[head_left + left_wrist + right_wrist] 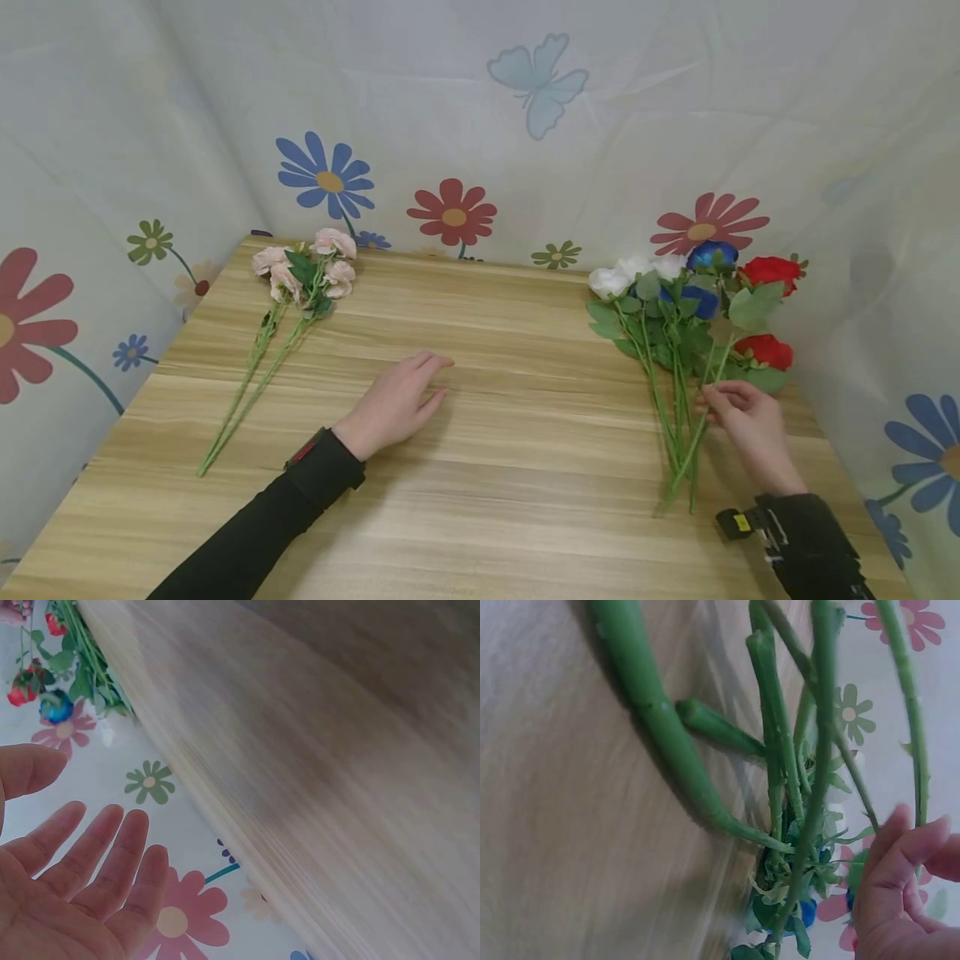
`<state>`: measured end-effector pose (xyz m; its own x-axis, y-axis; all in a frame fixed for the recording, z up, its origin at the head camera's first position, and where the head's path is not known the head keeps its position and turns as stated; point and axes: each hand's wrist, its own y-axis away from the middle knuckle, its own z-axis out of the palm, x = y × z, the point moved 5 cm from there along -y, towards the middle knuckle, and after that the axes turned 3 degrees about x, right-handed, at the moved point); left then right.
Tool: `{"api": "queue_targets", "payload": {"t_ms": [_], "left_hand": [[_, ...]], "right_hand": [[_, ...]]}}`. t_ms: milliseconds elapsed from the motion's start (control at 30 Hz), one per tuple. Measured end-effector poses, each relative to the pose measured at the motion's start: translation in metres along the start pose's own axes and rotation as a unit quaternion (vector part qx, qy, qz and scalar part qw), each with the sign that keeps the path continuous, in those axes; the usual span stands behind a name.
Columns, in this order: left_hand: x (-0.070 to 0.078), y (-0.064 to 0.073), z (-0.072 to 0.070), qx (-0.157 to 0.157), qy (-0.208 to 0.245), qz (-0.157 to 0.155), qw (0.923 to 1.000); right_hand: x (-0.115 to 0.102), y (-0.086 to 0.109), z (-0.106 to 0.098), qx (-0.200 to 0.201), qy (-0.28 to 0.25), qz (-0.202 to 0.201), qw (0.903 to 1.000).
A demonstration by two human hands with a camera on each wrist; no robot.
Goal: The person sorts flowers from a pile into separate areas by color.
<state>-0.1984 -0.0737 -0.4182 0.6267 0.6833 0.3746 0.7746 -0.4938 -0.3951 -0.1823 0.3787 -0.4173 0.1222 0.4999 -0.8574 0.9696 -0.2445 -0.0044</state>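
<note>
My right hand [752,425] is at the front of a bunch of artificial roses on the right of the table, pinching one green rose stem [911,712] between thumb and fingers. White roses [611,282], blue roses [712,255] and red roses [767,352] make up the bunch, with leaves overlapping below the blooms. Which bloom the pinched stem carries I cannot tell. My left hand [393,404] is over the middle of the table, palm facing inward, fingers extended and holding nothing. In the left wrist view its fingers [124,851] are spread apart.
Pale pink flowers [335,243] on long stems [251,379] lie at the table's left. A white curtain [420,100] printed with flowers and a butterfly hangs behind and beside the wood-grain table [487,517]. Several rose stems [667,417] cross near the right hand.
</note>
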Motion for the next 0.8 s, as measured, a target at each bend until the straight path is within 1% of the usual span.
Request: {"api": "queue_targets", "payload": {"t_ms": [67, 267, 333, 467, 600, 800], "left_hand": [[0.000, 0.000, 0.000, -0.001, -0.001, 0.000, 1.0000], [0.002, 0.000, 0.001, -0.006, 0.001, -0.002, 1.0000], [0.002, 0.000, 0.001, -0.007, 0.002, -0.003, 1.0000], [0.003, -0.001, 0.001, -0.007, 0.004, -0.004, 1.0000], [0.005, -0.002, 0.002, -0.010, 0.005, -0.004, 0.9999], [0.008, -0.004, 0.005, -0.018, 0.012, -0.006, 0.9998]], "right_hand": [[-0.002, -0.001, 0.003, -0.015, 0.007, -0.008, 0.9998], [-0.005, -0.002, 0.009, -0.049, -0.021, -0.026, 0.9982], [-0.007, -0.001, 0.010, -0.051, -0.028, -0.030, 0.9978], [-0.014, -0.001, 0.012, -0.043, -0.025, -0.040, 0.9980], [-0.022, 0.002, 0.015, -0.047, -0.045, -0.047, 0.9968], [-0.039, 0.004, 0.026, -0.059, -0.068, -0.064, 0.9939]]}}
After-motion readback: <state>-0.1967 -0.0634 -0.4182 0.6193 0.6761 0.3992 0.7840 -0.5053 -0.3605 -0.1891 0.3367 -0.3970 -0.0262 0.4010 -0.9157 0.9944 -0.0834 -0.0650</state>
